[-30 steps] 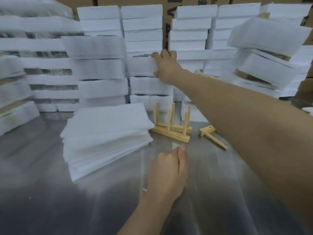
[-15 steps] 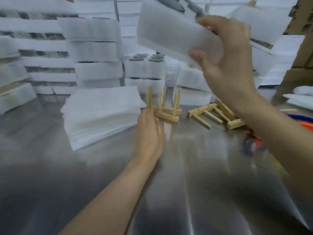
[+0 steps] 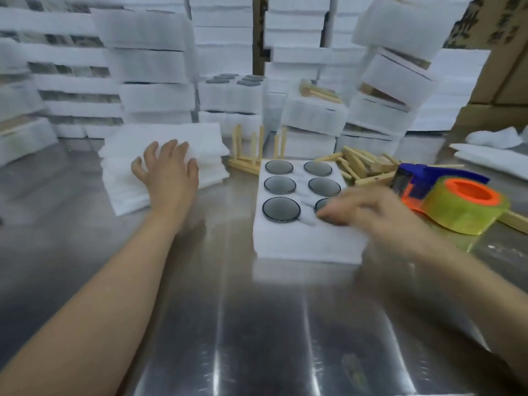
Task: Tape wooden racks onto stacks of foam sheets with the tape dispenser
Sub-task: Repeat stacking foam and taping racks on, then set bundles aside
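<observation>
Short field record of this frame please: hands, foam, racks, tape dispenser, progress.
left hand: fingers spread, on the loose foam sheets
right hand: blurred, on the near right part of the foam block; grip unclear
foam block: flat on the metal table, six dark discs set in its top
upright rack: behind the block, untouched
rack heap: beyond the block's far right corner
tape dispenser: on the table, right side, no hand on it
progress: no rack on the block yet

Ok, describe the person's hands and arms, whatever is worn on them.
Both the left hand and the right hand are bare, no gloves. The forearms show no sleeves, watch or bracelet. The right hand is blurred, so a ring there cannot be ruled out.
</observation>
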Tool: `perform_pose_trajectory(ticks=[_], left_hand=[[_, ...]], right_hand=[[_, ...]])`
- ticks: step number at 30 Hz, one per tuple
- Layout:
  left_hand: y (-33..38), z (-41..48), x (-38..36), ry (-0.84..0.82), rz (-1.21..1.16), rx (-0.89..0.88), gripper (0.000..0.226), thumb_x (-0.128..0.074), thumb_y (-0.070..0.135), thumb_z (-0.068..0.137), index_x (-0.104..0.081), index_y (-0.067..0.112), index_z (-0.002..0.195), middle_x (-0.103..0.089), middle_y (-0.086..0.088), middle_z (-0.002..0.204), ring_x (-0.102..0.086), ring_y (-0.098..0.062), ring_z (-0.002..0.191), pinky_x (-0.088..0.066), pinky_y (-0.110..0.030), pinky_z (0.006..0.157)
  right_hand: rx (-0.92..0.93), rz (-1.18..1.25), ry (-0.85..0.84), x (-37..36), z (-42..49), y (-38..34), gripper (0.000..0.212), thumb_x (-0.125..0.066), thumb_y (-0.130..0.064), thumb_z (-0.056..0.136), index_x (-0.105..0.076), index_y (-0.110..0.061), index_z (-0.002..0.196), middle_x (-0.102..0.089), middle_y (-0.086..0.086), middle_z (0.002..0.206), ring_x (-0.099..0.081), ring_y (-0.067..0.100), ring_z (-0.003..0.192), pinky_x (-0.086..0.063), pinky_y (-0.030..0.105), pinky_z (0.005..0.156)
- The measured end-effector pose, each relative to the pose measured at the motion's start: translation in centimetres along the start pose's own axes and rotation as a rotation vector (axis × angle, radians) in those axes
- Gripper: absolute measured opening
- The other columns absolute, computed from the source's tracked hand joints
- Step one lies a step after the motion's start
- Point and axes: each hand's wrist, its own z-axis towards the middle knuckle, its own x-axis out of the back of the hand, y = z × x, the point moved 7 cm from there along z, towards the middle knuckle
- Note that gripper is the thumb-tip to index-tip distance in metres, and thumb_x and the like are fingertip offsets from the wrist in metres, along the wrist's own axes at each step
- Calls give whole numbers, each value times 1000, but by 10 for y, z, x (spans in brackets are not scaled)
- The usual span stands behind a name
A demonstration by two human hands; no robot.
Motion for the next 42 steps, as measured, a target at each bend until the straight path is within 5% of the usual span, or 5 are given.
perform_pose_trajectory(ticks=[8,16,25,34,42], left_hand=[[-6,7,15,122,-291,105,23,-61,23,91,-70,18,112,-63,3,126,-43,-16,129,-11,-42,110],[45,-24,76,594,-640,-104,24,-50,9,92,-69,8,107,-37,15,101,-44,1,95,-31,-12,88],[119,-60,29,-127,-809,-548,30,-48,-10,82,-67,6,98,-50,3,96,-53,-8,87,-43,-16,79],[103,-66,-21,-677,-1331,297,40,-54,18,94,-54,20,133,-60,1,131,-58,-10,118,-44,-27,102],[114,-80,-29,-913,-1526,331,33,-45,14,99,-54,40,117,-72,15,108,-68,-8,100,-56,-21,70]], right_hand=[[-222,451,586,16,74,74,20,-55,-8,92,-69,-19,85,-70,3,97,-60,12,89,-46,23,82],[-372,587,335,-1,55,111,25,-61,-22,94,-64,-16,118,-68,-1,107,-68,9,82,-55,20,64],[-460,895,298,-3,60,107,38,-62,-36,90,-64,-13,120,-73,4,104,-70,21,97,-55,33,85],[-345,679,256,3,59,93,17,-67,-15,88,-65,-25,102,-73,-8,87,-71,7,74,-52,14,56],[-406,526,157,-6,62,92,55,-66,-32,88,-44,-20,137,-55,-7,120,-59,7,100,-47,18,73]])
